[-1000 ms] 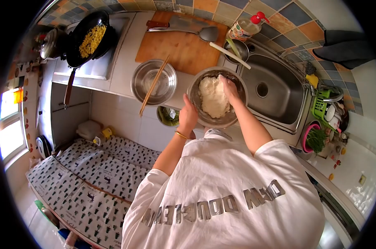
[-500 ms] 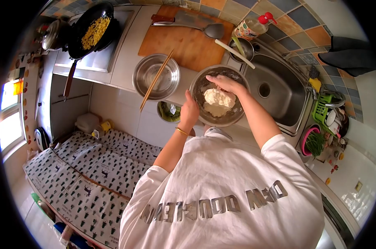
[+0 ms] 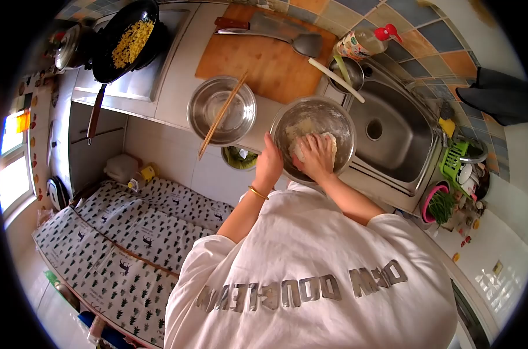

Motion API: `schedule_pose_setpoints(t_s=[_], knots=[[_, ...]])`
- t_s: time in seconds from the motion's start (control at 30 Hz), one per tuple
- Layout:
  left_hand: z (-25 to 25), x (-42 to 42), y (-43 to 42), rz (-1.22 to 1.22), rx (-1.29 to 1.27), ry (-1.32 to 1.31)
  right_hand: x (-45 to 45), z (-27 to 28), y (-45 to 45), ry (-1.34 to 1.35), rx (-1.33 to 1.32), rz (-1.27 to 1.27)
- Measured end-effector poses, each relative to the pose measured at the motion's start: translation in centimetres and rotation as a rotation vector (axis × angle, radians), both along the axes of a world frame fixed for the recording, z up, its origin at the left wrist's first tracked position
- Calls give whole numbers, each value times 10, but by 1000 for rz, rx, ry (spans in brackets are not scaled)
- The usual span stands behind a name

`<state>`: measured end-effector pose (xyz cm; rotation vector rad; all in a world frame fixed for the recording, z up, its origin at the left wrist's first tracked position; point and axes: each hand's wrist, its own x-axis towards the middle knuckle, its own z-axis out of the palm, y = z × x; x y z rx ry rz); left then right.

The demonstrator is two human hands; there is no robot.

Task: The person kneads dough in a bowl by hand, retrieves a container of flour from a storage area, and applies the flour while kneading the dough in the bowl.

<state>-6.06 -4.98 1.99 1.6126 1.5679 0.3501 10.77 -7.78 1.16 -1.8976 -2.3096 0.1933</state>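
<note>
A metal mixing bowl (image 3: 346,129) sits at the counter's front edge, beside the sink. My left hand (image 3: 270,160) grips its left rim, the thumb side up; the fingers behind the wall are partly hidden. Inside the bowl my right hand (image 3: 314,152) presses on a pale lump of dough (image 3: 332,143), fingers bent over it. The hand covers most of the dough. Floury residue (image 3: 302,125) clings to the bowl's inner wall. To the left stands a second metal bowl (image 3: 195,110) with wooden chopsticks (image 3: 224,113) laid across its rim.
Behind the bowls lie a cutting board (image 3: 235,61), a cleaver (image 3: 275,24) and a spatula (image 3: 306,43). A wok (image 3: 105,64) with yellow food stands on the stove at left. A sink (image 3: 398,139) is at right, beside a small pot (image 3: 357,71) and a red-topped bottle (image 3: 363,43).
My right hand has come down from the bowl's far rim onto the dough, turning palm down with its fingers over it. The left hand stays on the rim.
</note>
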Motion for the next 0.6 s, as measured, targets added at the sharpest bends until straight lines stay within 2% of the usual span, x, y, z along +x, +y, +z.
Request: schedule_pose_setpoints(t_s=[0.1, 0.13, 0.23, 0.3, 0.37, 0.47, 0.57, 0.6], knots=[[3, 1, 2, 23, -54, 2, 5, -21, 26, 84, -35, -49], [3, 2, 5, 19, -67, 6, 7, -27, 34, 98, 114, -31], [10, 2, 7, 17, -119, 13, 11, -45, 60, 134, 60, -61], [14, 3, 10, 14, -144, 4, 10, -54, 73, 168, 136, -94], [2, 3, 7, 12, -82, 11, 10, -61, 81, 235, 144, -136], [4, 2, 0, 14, -56, 39, 7, -53, 84, 190, -83, -207], [-2, 1, 1, 8, -6, 55, 13, -36, 84, 180, -271, -150], [-4, 0, -1, 0, 13, 56, 19, -9, 83, 189, -486, -114]])
